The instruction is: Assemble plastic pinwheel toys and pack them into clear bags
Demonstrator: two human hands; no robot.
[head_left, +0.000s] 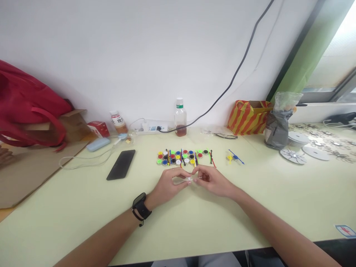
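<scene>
Forearms (258,213) over pale green counter (172,233). Pinched between left hand (172,181) and right hand (211,180): small white piece (189,178), just this side of coloured discs (185,152). Leftward, phone (121,165); behind, bottle (180,119), white wall (125,55).

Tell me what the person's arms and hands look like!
Both arms are bare, no sleeves showing. The left hand wears a ring, with a black watch and thin dark cord at its wrist. The right hand wears nothing visible.
</scene>
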